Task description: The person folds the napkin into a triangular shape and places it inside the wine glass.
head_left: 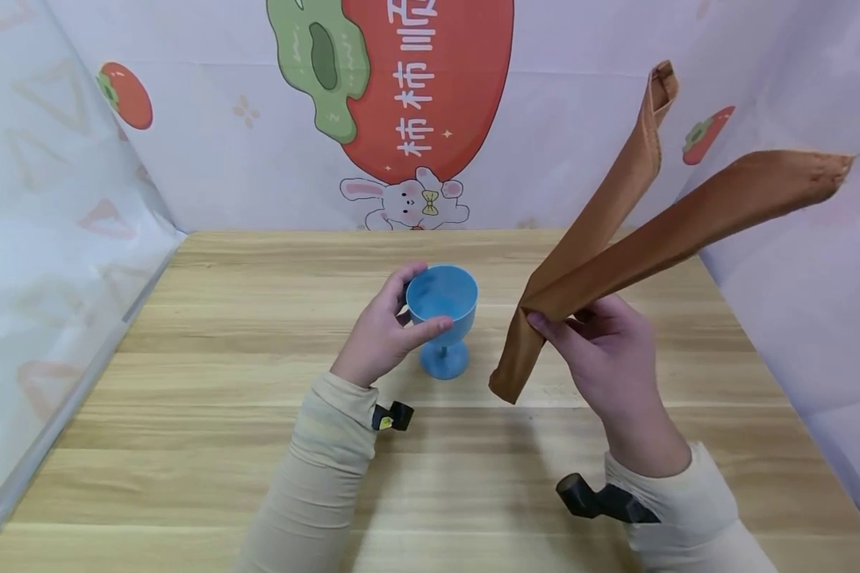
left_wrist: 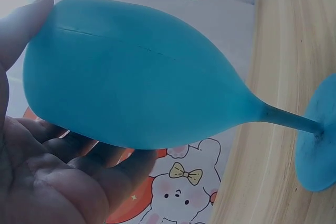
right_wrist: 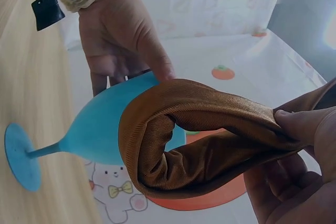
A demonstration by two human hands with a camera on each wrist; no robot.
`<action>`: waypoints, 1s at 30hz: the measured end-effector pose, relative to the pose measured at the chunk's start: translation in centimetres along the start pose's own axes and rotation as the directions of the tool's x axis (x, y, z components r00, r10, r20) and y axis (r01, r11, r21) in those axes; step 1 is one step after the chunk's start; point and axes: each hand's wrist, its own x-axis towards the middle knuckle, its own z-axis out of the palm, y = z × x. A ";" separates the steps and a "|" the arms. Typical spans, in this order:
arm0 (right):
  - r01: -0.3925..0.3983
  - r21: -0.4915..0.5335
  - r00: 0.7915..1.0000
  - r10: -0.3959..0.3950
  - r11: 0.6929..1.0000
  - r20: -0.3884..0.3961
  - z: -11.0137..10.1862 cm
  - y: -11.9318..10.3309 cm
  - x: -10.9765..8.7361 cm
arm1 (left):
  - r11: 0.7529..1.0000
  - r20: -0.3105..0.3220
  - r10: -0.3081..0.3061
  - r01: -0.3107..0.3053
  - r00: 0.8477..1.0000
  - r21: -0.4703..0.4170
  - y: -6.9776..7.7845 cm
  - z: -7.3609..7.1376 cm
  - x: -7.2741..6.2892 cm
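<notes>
A blue plastic goblet point(head_left: 455, 328) stands upright on its round foot on the wooden table. My left hand point(head_left: 381, 330) holds its bowl, thumb on the near side and fingers round the far side, as the left wrist view also shows on the goblet point(left_wrist: 131, 77). To the right, my right hand point(head_left: 616, 358) pinches a folded brown cloth point(head_left: 681, 227) between thumb and fingers, up off the table. Two long ends of it fan out up and right, while a short end hangs down near the goblet. In the right wrist view the cloth point(right_wrist: 226, 106) shows a rolled open loop.
The light wood table point(head_left: 222, 334) reaches back to a white printed backdrop point(head_left: 215, 159) with a large red persimmon and a rabbit. White sheeting point(head_left: 50, 263) hangs along the left side and more along the right. Both wrists wear a small black camera mount.
</notes>
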 end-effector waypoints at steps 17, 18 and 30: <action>0.071 -0.254 0.996 -0.055 0.965 0.071 0.5 -1.1 1.4 | 0.999 -0.005 -0.031 0.031 1.000 0.019 0.1 0.1 -0.1; 0.065 -0.252 0.996 -0.048 0.966 0.073 0.5 -1.1 1.5 | 0.999 -0.003 -0.027 0.027 1.000 0.018 0.0 0.1 -0.1; 0.010 -0.204 0.999 -0.001 0.979 0.046 0.6 -1.2 2.4 | 1.000 -0.003 -0.009 0.009 1.000 0.019 -0.4 0.5 0.3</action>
